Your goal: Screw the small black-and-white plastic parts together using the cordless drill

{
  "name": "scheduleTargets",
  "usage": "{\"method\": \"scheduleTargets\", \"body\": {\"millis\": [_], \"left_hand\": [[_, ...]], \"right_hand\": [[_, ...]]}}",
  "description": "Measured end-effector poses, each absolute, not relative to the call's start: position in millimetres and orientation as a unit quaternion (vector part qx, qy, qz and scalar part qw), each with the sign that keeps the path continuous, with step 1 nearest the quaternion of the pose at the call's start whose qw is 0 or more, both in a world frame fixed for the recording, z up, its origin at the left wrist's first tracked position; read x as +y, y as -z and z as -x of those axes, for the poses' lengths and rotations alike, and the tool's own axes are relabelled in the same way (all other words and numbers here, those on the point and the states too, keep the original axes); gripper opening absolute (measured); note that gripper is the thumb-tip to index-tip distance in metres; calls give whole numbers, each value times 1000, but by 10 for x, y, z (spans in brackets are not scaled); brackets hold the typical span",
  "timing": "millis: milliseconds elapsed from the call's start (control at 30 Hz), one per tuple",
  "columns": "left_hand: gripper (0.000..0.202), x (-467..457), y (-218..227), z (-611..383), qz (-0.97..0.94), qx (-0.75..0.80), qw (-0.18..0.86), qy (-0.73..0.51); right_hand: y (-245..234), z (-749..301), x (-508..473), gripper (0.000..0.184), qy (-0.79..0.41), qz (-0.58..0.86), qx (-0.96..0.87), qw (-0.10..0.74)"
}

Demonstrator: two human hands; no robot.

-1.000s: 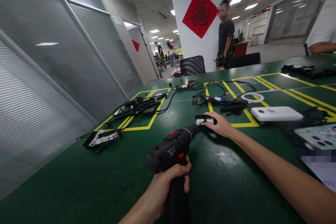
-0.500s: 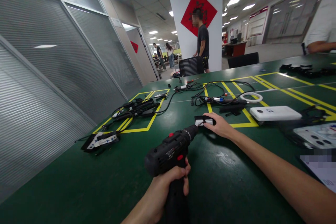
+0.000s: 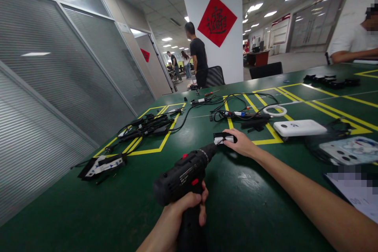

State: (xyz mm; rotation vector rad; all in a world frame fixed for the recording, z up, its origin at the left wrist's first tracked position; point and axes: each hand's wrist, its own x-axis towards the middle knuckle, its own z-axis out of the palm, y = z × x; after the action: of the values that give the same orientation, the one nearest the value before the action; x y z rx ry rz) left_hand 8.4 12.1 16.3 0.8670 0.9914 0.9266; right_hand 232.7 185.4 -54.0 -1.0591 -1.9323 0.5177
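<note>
My left hand [image 3: 183, 214] is wrapped round the grip of a black cordless drill [image 3: 181, 175] with red buttons. The drill's nose points at a small black-and-white part [image 3: 223, 138] lying on the green table [image 3: 88, 212]. My right hand [image 3: 242, 143] reaches across from the right, its fingers pressed onto that part and pinning it to the table. The drill tip meets the part's left end.
Black cables and tools [image 3: 144, 125] lie in a yellow-taped box to the left. A black-and-white piece [image 3: 100, 165] sits nearer. A white box [image 3: 298, 127], a white ring [image 3: 274, 110] and a tray [image 3: 348, 150] are to the right. A person [image 3: 198, 57] stands by the pillar; another sits at the far right.
My hands and the drill stay in the same pose. The view has shifted slightly. The person in black has walked left, from the right of the pillar to beyond the chair.
</note>
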Motion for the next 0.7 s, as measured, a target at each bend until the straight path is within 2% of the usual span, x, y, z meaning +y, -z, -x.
{"method": "scheduleTargets", "body": {"millis": [700], "left_hand": [[19, 115, -161, -83, -390, 462, 684, -409]], "right_hand": [[514, -2323, 1833, 36, -207, 424, -773, 423]]}}
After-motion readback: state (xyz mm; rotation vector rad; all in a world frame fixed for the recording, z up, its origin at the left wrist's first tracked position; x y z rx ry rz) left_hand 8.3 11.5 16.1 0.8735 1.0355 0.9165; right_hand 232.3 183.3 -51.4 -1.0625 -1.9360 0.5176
